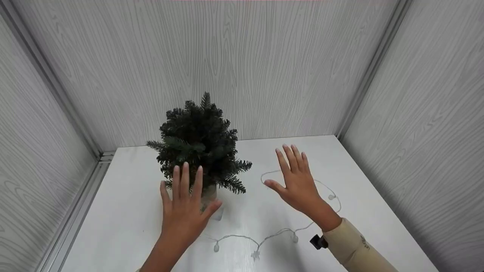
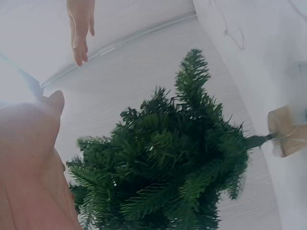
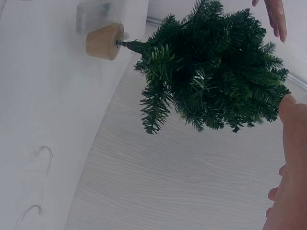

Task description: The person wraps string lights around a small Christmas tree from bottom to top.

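A small artificial Christmas tree (image 1: 196, 139) stands upright on the white table, its tapered wooden base (image 3: 102, 42) plain in the right wrist view. My left hand (image 1: 183, 213) is raised with fingers spread, overlapping the lower part of the tree in the head view and holding nothing. To the right of the tree my right hand (image 1: 298, 185) is also raised, palm down, with straight fingers and nothing in it. Beneath and in front of the hands, a string of fairy lights (image 1: 242, 237) with star and bulb shapes lies on the table, partly hidden by the right hand and forearm.
A small clear plastic block or box (image 3: 93, 18) sits beside the tree's base. Pale wood-grain panels (image 1: 227, 68) enclose the white table (image 1: 113, 211) at the back and both sides. A small black device (image 1: 318, 241) is at the right wrist.
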A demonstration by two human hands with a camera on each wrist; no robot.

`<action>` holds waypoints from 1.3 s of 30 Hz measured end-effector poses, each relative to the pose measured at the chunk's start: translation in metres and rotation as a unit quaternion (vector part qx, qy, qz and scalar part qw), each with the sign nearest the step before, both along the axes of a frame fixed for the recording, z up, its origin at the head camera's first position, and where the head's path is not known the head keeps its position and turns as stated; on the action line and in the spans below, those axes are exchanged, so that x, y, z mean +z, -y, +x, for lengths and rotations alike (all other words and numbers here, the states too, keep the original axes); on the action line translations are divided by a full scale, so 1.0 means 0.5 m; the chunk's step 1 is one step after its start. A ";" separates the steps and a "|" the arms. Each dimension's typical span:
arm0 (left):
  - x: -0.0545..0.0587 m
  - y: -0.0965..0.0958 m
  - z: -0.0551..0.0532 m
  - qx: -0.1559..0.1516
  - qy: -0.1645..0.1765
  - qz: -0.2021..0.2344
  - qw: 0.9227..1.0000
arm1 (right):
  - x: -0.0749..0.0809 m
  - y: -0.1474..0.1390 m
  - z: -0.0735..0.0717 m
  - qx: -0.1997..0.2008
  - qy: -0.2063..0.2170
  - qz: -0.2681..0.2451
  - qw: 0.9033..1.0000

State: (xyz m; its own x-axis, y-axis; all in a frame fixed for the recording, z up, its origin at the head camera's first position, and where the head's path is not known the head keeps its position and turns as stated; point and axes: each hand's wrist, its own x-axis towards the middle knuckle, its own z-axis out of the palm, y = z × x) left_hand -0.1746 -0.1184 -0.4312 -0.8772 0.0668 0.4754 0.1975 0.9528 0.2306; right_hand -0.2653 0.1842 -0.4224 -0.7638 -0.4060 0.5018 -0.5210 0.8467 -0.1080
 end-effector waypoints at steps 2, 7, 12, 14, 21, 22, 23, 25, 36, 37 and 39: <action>-0.017 -0.003 0.007 -0.004 -0.003 0.002 1.000 | -0.014 0.002 0.005 0.002 0.005 -0.005 1.000; -0.059 -0.019 0.024 -0.010 0.004 0.025 1.000 | -0.053 0.006 0.019 0.011 0.021 -0.016 1.000; -0.102 -0.045 0.042 -0.021 0.027 0.056 0.998 | -0.097 0.005 0.034 -0.001 0.025 -0.033 0.999; -0.121 -0.055 0.047 -0.021 0.026 0.064 0.997 | -0.115 0.007 0.040 -0.004 0.032 -0.038 0.999; -0.182 -0.077 0.055 -0.016 0.018 0.080 0.996 | -0.178 0.022 0.062 0.003 0.069 -0.057 0.996; -0.191 -0.079 0.055 -0.015 0.023 0.083 0.996 | -0.187 0.024 0.065 0.003 0.076 -0.059 0.995; -0.200 -0.081 0.055 -0.015 0.032 0.088 0.995 | -0.196 0.027 0.069 0.002 0.083 -0.061 0.995; -0.217 -0.084 0.054 -0.013 0.054 0.097 0.994 | -0.214 0.031 0.075 0.000 0.096 -0.066 0.993; -0.306 -0.084 0.035 -0.023 0.134 0.068 0.988 | -0.298 0.070 0.100 0.007 0.209 -0.106 0.972; -0.311 -0.084 0.033 -0.026 0.140 0.067 0.987 | -0.306 0.073 0.101 0.011 0.218 -0.110 0.970; -0.318 -0.084 0.030 -0.031 0.156 0.065 0.985 | -0.319 0.079 0.103 0.013 0.235 -0.120 0.964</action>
